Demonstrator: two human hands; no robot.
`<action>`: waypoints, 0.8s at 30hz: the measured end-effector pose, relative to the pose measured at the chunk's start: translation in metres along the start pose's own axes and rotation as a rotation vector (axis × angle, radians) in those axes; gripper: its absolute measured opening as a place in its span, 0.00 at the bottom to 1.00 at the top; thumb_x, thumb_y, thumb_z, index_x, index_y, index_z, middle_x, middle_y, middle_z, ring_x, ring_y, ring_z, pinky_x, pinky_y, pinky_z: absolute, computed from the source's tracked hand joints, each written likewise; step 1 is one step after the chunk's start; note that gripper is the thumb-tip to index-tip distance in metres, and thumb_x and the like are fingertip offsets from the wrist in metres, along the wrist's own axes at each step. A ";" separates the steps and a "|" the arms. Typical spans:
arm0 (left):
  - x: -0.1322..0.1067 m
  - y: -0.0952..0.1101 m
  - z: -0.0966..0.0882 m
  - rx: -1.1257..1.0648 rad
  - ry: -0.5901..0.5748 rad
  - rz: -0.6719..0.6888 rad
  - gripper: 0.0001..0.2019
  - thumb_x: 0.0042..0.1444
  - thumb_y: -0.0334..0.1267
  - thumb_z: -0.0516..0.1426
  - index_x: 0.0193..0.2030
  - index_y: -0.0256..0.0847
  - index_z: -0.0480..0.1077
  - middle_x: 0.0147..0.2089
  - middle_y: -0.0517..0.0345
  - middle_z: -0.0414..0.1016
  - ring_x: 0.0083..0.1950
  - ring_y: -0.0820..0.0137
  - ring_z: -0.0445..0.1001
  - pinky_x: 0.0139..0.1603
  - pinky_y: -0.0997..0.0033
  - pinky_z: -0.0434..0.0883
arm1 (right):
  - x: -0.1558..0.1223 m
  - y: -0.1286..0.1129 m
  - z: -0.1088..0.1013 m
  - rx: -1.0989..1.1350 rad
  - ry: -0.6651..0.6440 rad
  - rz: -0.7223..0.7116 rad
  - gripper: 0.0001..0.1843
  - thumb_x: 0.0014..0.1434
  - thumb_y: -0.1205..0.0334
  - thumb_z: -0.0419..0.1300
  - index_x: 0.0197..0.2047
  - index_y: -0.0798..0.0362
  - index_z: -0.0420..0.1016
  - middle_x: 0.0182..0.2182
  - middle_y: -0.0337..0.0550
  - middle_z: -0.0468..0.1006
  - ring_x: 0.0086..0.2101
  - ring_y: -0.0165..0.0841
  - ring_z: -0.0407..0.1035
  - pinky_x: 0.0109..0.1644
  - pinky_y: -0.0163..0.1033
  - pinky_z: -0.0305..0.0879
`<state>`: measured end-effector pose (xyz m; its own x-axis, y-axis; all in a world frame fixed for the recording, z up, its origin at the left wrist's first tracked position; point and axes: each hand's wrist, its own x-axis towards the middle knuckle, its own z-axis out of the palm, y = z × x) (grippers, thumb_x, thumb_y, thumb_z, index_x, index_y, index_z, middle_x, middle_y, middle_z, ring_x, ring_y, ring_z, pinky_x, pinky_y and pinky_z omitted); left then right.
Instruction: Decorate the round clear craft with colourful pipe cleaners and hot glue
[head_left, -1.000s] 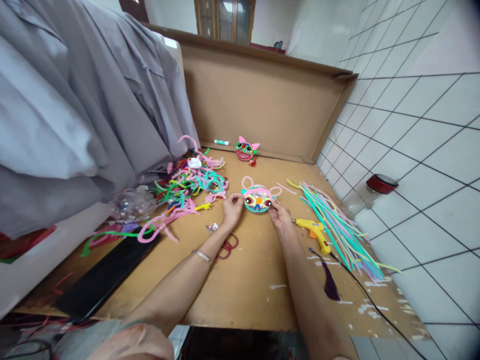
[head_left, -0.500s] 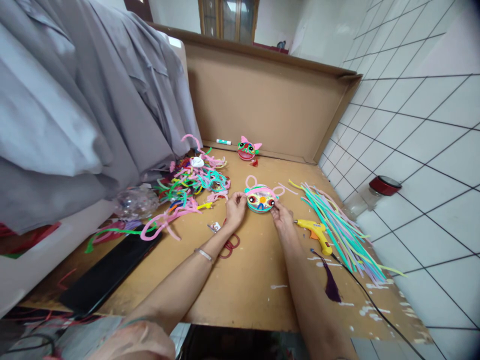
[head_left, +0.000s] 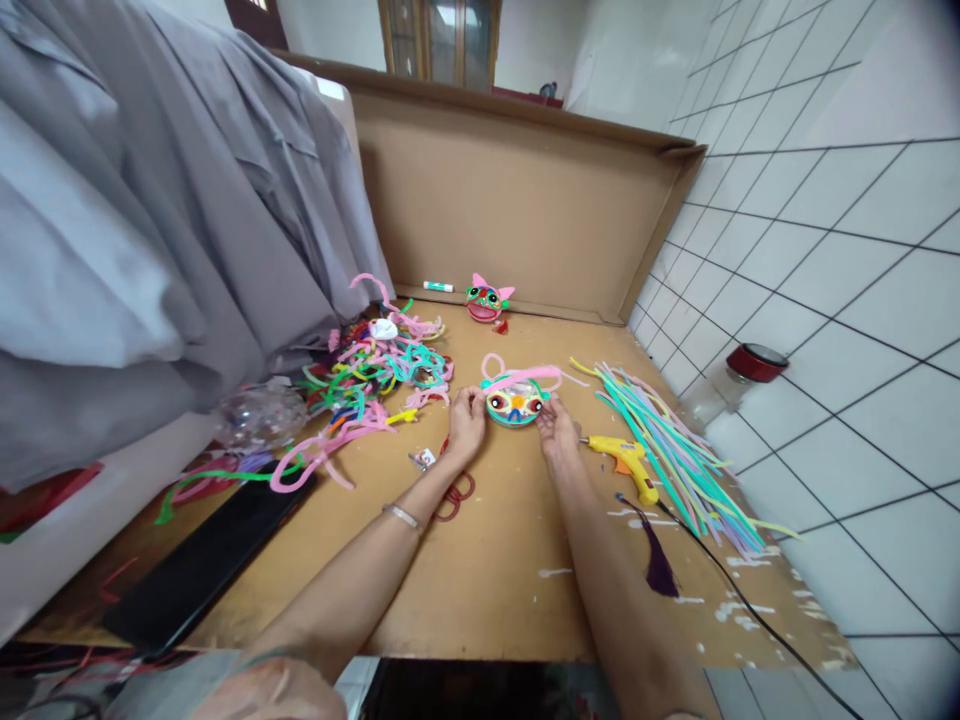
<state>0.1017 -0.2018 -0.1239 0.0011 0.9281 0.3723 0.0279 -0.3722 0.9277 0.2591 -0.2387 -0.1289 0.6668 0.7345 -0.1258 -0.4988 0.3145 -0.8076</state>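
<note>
Strip [head_left: 535,377], pink and fuzzy, across round craft face [head_left: 516,404]

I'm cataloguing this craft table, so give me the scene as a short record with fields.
Left hand: at the left edge of the face craft
Right hand: at its right edge
Face craft top: pink strip across it
Right side: yellow glue gun, pipe cleaners, purple tassel
Left side: tangled colourful pile, black slab
Back: second face with pink ears
Partly hidden: red-handled scissors, by the left forearm
</note>
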 end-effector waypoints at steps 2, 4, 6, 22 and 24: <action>0.001 -0.003 0.000 0.012 0.004 0.007 0.07 0.58 0.36 0.53 0.28 0.42 0.66 0.29 0.60 0.67 0.35 0.67 0.66 0.42 0.70 0.63 | 0.000 0.000 0.000 -0.009 0.081 0.029 0.15 0.51 0.58 0.67 0.21 0.50 0.66 0.13 0.34 0.72 0.20 0.28 0.71 0.27 0.33 0.71; 0.002 -0.006 -0.001 0.005 0.001 0.009 0.07 0.58 0.37 0.53 0.28 0.42 0.66 0.29 0.60 0.67 0.35 0.67 0.66 0.42 0.70 0.63 | 0.000 0.000 0.001 -0.023 0.146 0.046 0.15 0.53 0.57 0.64 0.20 0.50 0.65 0.12 0.34 0.71 0.19 0.28 0.70 0.26 0.32 0.71; 0.002 -0.006 -0.001 -0.013 -0.005 0.007 0.07 0.57 0.38 0.54 0.28 0.42 0.66 0.29 0.60 0.67 0.35 0.67 0.66 0.42 0.70 0.63 | -0.002 -0.001 0.001 -0.037 0.185 0.040 0.15 0.55 0.58 0.61 0.20 0.50 0.64 0.12 0.33 0.70 0.17 0.27 0.68 0.24 0.32 0.69; -0.001 0.000 -0.003 0.038 0.025 0.130 0.08 0.60 0.42 0.51 0.31 0.43 0.63 0.32 0.58 0.65 0.37 0.66 0.64 0.43 0.68 0.63 | -0.032 -0.038 0.026 -0.093 0.013 -0.363 0.14 0.50 0.51 0.62 0.33 0.53 0.76 0.21 0.31 0.73 0.23 0.23 0.64 0.28 0.29 0.59; -0.001 0.004 -0.005 0.075 0.032 0.173 0.08 0.60 0.42 0.51 0.32 0.43 0.63 0.33 0.58 0.65 0.37 0.66 0.65 0.44 0.67 0.63 | -0.035 -0.039 0.028 -0.092 -0.014 -0.374 0.16 0.49 0.49 0.63 0.33 0.54 0.76 0.22 0.32 0.73 0.24 0.24 0.64 0.30 0.30 0.60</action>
<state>0.0967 -0.2045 -0.1201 -0.0199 0.8490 0.5281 0.1049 -0.5235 0.8456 0.2398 -0.2601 -0.0772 0.7855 0.5873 0.1950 -0.1700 0.5078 -0.8445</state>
